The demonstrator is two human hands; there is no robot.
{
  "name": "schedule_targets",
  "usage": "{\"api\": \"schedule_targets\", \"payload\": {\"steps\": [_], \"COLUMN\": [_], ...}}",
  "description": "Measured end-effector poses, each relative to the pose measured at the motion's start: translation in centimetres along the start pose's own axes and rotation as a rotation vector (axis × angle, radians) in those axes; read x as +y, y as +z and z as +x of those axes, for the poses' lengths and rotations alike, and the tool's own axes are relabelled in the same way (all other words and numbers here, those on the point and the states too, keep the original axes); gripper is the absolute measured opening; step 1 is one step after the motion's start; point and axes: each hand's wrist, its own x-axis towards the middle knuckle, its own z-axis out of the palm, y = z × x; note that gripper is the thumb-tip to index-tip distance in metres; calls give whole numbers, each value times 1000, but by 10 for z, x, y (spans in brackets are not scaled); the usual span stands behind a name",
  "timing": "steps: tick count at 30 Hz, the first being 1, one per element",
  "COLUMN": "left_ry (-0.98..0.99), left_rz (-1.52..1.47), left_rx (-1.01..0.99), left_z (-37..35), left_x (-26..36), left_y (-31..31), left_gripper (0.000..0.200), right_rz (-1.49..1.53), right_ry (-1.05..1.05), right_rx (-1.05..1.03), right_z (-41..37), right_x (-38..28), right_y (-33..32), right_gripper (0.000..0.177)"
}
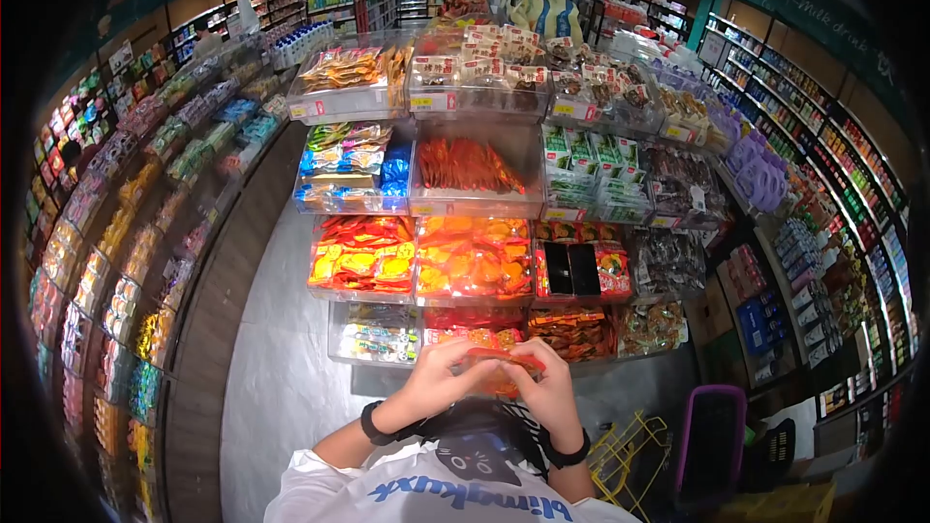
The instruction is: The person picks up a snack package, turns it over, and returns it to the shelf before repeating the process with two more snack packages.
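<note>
A small red packet (506, 358) is held level between both hands, close to the chest and in front of the lowest bins. My left hand (438, 380) pinches its left end, the fingers curled round it. At its right end, my right hand (548, 385) closes on it with thumb and fingers. Just beyond the hands is a clear bin of orange-red packets (473, 257). Higher up, a bin holds thin dark red packets (469, 165). Dark bands circle both wrists.
Tiered clear bins of snacks (480, 77) rise ahead. Curved snack shelves (126, 261) line the left beyond grey floor (254, 378). At the lower right are a yellow wire rack (630, 460) and a purple-edged basket (740, 426). Drink shelves (823, 107) stand far right.
</note>
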Motion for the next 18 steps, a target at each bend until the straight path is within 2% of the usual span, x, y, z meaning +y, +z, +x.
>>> {"api": "schedule_targets", "payload": {"steps": [3, 5, 12, 18], "left_ry": [75, 120, 143, 158], "left_rz": [47, 50, 45, 48], "left_rx": [49, 64, 28, 4], "left_z": [4, 7, 15, 20], "left_x": [3, 4, 4, 5], "left_y": [-3, -5, -10, -15], "left_gripper": [16, 15, 14, 14], "right_rz": [6, -40, -93, -91], "right_ry": [69, 33, 30, -161], "right_rx": [-52, -52, -51, 10], "right_z": [2, 5, 11, 15], "right_x": [1, 0, 0, 4], "right_y": [1, 2, 0, 2], "right_gripper": [16, 17, 17, 22]}}
